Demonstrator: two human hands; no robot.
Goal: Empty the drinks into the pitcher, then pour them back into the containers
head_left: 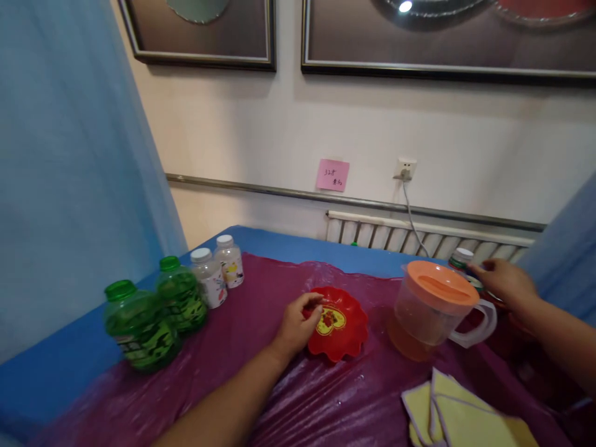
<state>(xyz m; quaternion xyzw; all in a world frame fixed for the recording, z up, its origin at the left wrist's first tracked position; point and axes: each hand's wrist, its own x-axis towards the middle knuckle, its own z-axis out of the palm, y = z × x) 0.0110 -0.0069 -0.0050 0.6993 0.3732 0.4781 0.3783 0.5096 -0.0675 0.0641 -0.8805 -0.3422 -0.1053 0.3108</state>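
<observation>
My left hand [300, 323] hovers at the left edge of a red scalloped plate [351, 338], its fingers loosely curled with a gap between thumb and forefinger. I see nothing held in it. The plate has a yellow and red design in its middle. At the right, my right hand [505, 282] reaches behind a clear pitcher [419, 320] with an orange lid and some liquid inside. Its fingers are apart, close to a small white-capped bottle [462, 256] and other containers partly hidden by the pitcher. Whether the fingertips touch them is unclear.
Two green plastic bottles [139, 329] and two clear white-capped bottles [229, 264] stand at the left. Yellow cloths [470, 413] lie at the front right. Purple plastic sheeting [265, 298] covers the blue table [279, 242]. Behind are a radiator [365, 233] and a plugged-in cord [410, 214].
</observation>
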